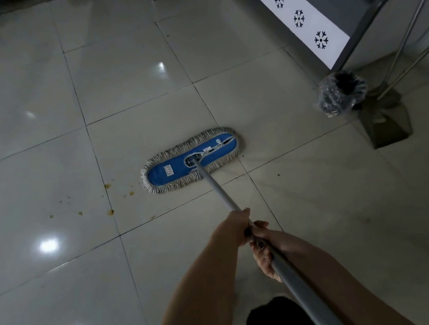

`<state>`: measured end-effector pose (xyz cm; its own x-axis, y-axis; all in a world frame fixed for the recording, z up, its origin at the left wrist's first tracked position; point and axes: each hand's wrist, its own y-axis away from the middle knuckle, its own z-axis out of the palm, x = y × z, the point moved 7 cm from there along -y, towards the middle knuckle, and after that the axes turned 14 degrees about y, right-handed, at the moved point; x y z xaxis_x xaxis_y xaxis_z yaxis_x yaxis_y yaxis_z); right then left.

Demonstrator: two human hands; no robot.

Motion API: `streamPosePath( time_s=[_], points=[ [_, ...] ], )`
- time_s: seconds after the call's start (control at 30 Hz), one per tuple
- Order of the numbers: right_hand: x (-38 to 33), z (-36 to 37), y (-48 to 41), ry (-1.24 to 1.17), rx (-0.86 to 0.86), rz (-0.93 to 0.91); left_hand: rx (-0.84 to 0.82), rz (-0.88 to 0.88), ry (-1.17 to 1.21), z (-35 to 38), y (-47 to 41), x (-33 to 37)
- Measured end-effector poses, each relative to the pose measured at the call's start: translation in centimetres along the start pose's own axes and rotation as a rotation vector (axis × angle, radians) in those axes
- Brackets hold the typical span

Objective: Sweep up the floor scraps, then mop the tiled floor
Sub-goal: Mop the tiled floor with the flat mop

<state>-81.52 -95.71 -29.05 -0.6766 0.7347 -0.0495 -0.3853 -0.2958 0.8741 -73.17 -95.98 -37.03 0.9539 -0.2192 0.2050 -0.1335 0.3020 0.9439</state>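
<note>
Mopping stage in progress. The person is gripping the grey metal mop handle (218, 189) with both hands: the left hand (238, 227) is wrapping round it nearer the head, and the right hand (263, 255) is curling round it just behind. The blue flat mop head with pale fringe (192, 160) is lying on the glossy pale tiled floor (30, 92), just right of scattered brown spots (110, 212) awaiting wiping. A grey long-handled dustpan (387, 122) is standing beside a bag-lined bin (340, 93), suggesting sweeping is finished and most of the mopping is yet to come.
</note>
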Motion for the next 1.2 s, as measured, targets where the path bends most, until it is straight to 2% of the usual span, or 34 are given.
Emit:
streamPosePath(
  time_s=[0.17,0.4,0.63,0.97,1.2],
  points=[
    [1.9,-5.1,3.5,0.071,0.002,0.025,0.036,0.063,-0.028,3.5,0.7,-4.6],
    [7.0,-13.1,8.9,0.148,0.067,0.143,0.039,-0.013,-0.098,8.4,1.7,-14.0],
    [9.4,-15.9,11.7,0.306,0.166,0.197,0.074,0.012,-0.122,10.2,2.8,-18.3],
    [5.9,-14.8,10.0,0.376,0.251,0.181,0.050,-0.027,-0.148,9.4,0.7,-14.9],
    [0.9,-11.3,6.6,0.476,0.261,0.204,0.045,-0.051,-0.082,7.7,-1.3,-8.8]
  ],
)
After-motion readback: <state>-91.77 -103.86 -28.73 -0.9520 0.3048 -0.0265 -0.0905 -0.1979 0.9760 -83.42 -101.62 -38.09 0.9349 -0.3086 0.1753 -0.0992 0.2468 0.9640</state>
